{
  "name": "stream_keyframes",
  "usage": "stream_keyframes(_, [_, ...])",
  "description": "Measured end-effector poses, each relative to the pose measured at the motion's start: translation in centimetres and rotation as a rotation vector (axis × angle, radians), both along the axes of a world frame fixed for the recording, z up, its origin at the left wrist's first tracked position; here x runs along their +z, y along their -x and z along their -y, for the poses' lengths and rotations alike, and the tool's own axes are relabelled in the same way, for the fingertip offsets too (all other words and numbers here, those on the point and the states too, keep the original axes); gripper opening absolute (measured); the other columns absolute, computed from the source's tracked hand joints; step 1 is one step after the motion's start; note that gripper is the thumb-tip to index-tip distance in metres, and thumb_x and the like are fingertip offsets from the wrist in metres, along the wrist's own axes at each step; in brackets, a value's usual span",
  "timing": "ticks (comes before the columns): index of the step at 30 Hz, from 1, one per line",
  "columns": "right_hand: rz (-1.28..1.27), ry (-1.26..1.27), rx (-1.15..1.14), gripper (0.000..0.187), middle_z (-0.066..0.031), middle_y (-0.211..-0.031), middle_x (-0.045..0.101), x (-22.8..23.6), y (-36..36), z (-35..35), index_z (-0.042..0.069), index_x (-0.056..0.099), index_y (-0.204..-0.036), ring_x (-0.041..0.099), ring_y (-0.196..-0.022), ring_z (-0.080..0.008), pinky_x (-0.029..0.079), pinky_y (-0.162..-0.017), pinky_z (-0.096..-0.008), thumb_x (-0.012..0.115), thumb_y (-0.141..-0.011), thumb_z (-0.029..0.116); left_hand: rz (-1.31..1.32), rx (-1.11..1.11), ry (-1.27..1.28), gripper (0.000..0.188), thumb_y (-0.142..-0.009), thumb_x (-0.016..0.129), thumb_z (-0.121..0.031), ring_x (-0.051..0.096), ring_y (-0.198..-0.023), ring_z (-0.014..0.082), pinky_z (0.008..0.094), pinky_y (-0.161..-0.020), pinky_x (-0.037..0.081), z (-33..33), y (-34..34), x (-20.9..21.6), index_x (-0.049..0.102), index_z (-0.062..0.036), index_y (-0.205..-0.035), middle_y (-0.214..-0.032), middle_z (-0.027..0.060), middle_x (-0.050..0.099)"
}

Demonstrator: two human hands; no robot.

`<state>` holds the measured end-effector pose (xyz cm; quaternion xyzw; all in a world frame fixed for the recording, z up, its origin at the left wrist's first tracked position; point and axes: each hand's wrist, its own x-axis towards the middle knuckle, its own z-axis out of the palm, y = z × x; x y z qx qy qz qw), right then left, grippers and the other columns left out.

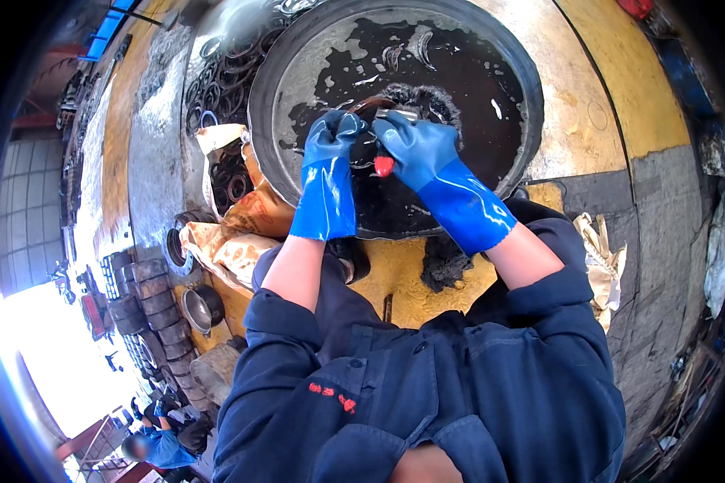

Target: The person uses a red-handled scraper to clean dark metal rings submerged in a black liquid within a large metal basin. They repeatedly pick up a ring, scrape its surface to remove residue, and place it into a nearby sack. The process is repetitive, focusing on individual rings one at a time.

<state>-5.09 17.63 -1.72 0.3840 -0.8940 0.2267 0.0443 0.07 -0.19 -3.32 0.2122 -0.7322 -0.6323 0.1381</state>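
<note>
The left hand (331,138) and the right hand (417,145) wear muted blue gloves (427,158) with brighter, glossy blue cuffs (326,200); the handle end (384,167) is bright red, the curved piece (372,104) dark reddish-brown. Shiny black liquid (483,80) blotches the dull grey basin (532,88). The jacket (491,394) is plain navy with small red marks (347,405), the flooring (399,294) mottled mustard yellow.
</note>
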Motion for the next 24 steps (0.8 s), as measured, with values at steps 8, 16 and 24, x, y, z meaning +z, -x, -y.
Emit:
stream_keyframes(8, [0.687,0.192,-0.372,0.028,-0.0118,-0.1,0.075,-1.5,1.2,0.1,0.016,0.072,-0.116,0.072,-0.094,-0.0272,0.055,-0.083,-0.0362,0.071,-0.091,0.028,-0.056,-0.023,0.036,0.023,-0.095,0.07,-0.02,0.065,-0.089,0.0129,0.0278,-0.083,0.051,0.0,0.3,0.2,0.068,-0.0022,-0.109,-0.095,0.005,0.072])
stream_keyframes(16, [1.374,0.77,-0.241,0.031,-0.0072,-0.103,0.074,-4.9,2.0,0.4,0.003,0.072,-0.113,0.069,-0.088,-0.0148,0.054,-0.082,-0.0291,0.074,-0.091,0.025,-0.134,-0.053,-0.101,0.023,-0.095,0.07,-0.019,0.065,-0.09,0.0124,0.0268,-0.082,0.05,0.4,0.2,-1.1,0.068,-0.0026,-0.111,-0.097,0.005,0.073])
stream_keyframes(24, [0.962,0.29,-0.182,0.028,-0.0098,-0.097,0.076,0.2,0.6,0.5,0.011,0.073,-0.109,0.072,-0.09,-0.0259,0.056,-0.08,-0.0375,0.07,-0.091,0.031,-0.131,-0.049,-0.244,0.022,-0.097,0.067,-0.015,0.068,-0.094,0.0169,0.0296,-0.087,0.053,-0.1,-0.1,-0.8,0.066,-0.0012,-0.115,-0.103,0.0098,0.073])
